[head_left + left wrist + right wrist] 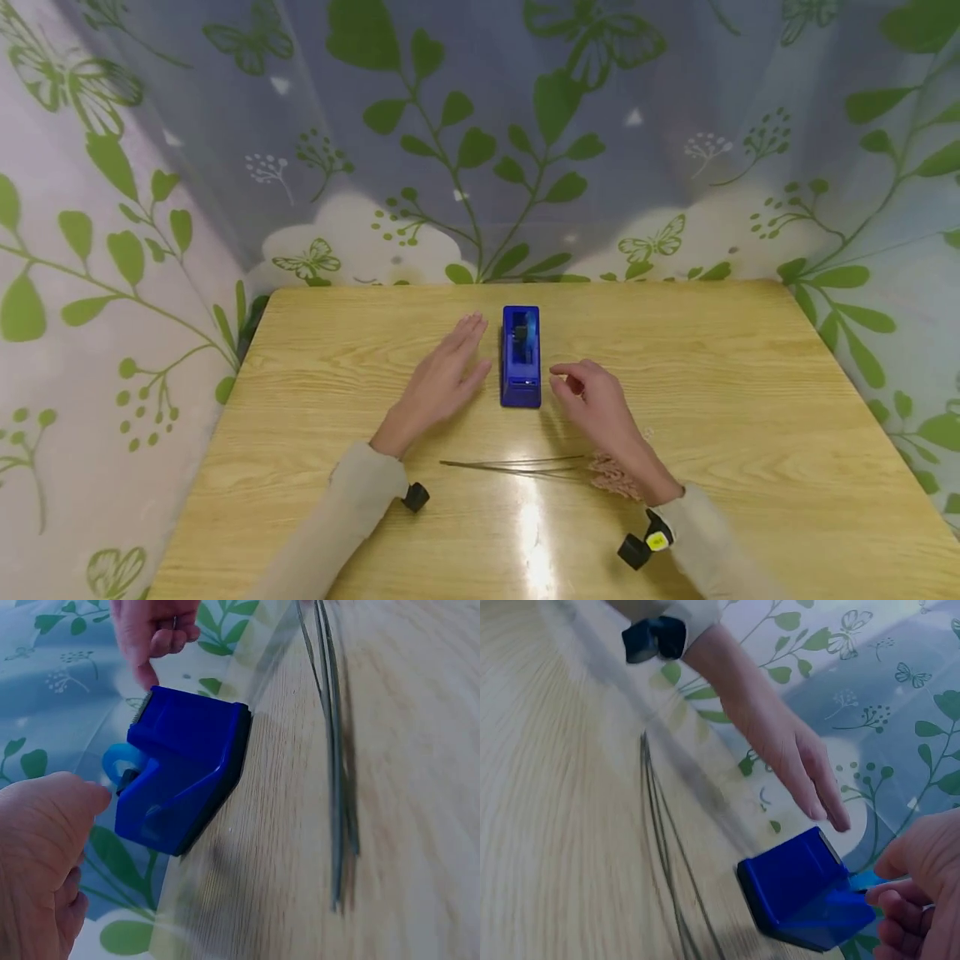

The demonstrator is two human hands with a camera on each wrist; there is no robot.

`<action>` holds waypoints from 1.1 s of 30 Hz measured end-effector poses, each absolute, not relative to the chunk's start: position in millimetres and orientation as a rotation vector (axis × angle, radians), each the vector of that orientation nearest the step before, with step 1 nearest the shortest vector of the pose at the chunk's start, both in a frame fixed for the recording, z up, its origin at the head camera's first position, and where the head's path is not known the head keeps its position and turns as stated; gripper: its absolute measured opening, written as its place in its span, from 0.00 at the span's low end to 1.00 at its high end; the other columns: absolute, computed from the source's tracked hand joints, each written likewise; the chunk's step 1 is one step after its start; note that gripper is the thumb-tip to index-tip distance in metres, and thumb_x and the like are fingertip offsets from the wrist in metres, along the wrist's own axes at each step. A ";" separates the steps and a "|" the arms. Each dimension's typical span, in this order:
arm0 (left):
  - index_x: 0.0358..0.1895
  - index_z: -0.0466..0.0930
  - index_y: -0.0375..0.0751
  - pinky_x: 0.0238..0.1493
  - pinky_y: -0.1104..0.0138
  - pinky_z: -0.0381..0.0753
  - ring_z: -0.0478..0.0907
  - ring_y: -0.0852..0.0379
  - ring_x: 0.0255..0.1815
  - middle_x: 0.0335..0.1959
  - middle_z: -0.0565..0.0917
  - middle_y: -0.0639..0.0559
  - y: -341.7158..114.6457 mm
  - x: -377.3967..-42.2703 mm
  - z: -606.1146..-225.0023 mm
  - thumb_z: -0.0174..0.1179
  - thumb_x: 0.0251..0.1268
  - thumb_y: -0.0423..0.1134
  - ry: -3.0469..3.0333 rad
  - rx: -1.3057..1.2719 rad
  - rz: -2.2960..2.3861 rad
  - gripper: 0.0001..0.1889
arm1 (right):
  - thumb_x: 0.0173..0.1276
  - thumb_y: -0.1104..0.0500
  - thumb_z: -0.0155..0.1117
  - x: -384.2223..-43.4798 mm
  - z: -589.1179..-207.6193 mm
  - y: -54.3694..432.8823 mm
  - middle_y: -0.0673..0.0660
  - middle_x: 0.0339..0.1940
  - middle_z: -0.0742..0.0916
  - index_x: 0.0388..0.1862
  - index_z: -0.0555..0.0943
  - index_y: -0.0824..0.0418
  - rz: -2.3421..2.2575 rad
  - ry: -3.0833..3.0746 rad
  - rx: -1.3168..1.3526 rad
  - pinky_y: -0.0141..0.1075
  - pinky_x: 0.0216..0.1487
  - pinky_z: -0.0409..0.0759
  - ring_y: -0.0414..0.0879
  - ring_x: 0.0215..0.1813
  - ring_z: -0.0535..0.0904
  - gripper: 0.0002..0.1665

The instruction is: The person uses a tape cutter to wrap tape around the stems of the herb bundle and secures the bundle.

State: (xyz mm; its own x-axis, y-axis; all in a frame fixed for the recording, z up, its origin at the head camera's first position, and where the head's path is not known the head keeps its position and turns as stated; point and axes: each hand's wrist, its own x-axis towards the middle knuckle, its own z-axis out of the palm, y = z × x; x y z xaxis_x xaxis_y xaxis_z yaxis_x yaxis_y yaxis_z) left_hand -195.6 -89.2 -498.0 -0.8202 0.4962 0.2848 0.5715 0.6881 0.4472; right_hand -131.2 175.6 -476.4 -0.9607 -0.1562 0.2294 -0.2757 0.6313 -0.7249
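Blue tape dispenser (521,367) mid-frame on our desk (720,367), left hand (438,373) straightened beside it; right hand's (597,402) curled, can't tell if we're pinching anything.

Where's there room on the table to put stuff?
The table is bare from the left hand to the left edge, and from the right hand to the right edge. The middle is crowded: the blue tape dispenser sits between both hands, flowers on its near side.

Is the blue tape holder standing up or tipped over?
Standing up: the tape holder rests on its dark base on the table, with the blue roll on top.
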 end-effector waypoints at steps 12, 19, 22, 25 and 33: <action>0.84 0.54 0.41 0.81 0.52 0.57 0.51 0.45 0.85 0.85 0.56 0.43 -74.5 -208.3 -502.0 0.50 0.85 0.51 -2.797 -1.016 -0.845 0.34 | 0.75 0.59 0.67 -144.2 -482.3 154.5 0.58 0.32 0.89 0.47 0.90 0.68 1.589 -2.701 0.176 0.31 0.30 0.74 0.42 0.29 0.76 0.13; 0.83 0.55 0.39 0.81 0.51 0.58 0.51 0.45 0.85 0.85 0.55 0.44 -70.7 -213.4 -504.7 0.51 0.84 0.51 -2.811 -1.060 -0.795 0.34 | 0.73 0.60 0.69 -146.8 -484.0 151.4 0.61 0.34 0.90 0.44 0.91 0.69 1.697 -2.672 0.084 0.30 0.31 0.75 0.41 0.30 0.78 0.12; 0.83 0.57 0.39 0.81 0.52 0.59 0.50 0.46 0.85 0.85 0.54 0.46 -68.6 -215.7 -503.4 0.51 0.84 0.51 -2.808 -1.071 -0.770 0.34 | 0.72 0.61 0.70 -149.0 -484.9 151.2 0.60 0.35 0.91 0.43 0.91 0.69 1.714 -2.662 0.039 0.29 0.32 0.76 0.40 0.31 0.78 0.11; 0.83 0.57 0.39 0.81 0.54 0.58 0.50 0.48 0.85 0.85 0.55 0.47 -67.3 -218.0 -501.6 0.51 0.84 0.51 -2.816 -1.082 -0.747 0.34 | 0.71 0.62 0.71 -151.1 -484.9 150.9 0.59 0.34 0.91 0.43 0.91 0.70 1.727 -2.659 0.003 0.29 0.32 0.76 0.40 0.31 0.78 0.11; 0.83 0.54 0.41 0.81 0.57 0.57 0.49 0.50 0.86 0.86 0.52 0.49 -68.4 -221.4 -498.2 0.49 0.84 0.54 -2.845 -1.105 -0.670 0.35 | 0.70 0.61 0.72 -153.2 -482.0 146.9 0.56 0.30 0.89 0.41 0.91 0.70 1.798 -2.618 -0.068 0.30 0.28 0.73 0.40 0.29 0.76 0.10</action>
State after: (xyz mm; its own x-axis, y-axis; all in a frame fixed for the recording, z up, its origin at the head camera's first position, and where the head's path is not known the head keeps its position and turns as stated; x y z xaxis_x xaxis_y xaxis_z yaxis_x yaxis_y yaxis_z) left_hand -221.4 -68.4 -498.2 -0.7498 0.6403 0.1665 0.6474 0.6580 0.3846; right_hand -153.2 146.9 -482.0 -0.9985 0.0152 -0.0532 0.0551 0.3585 -0.9319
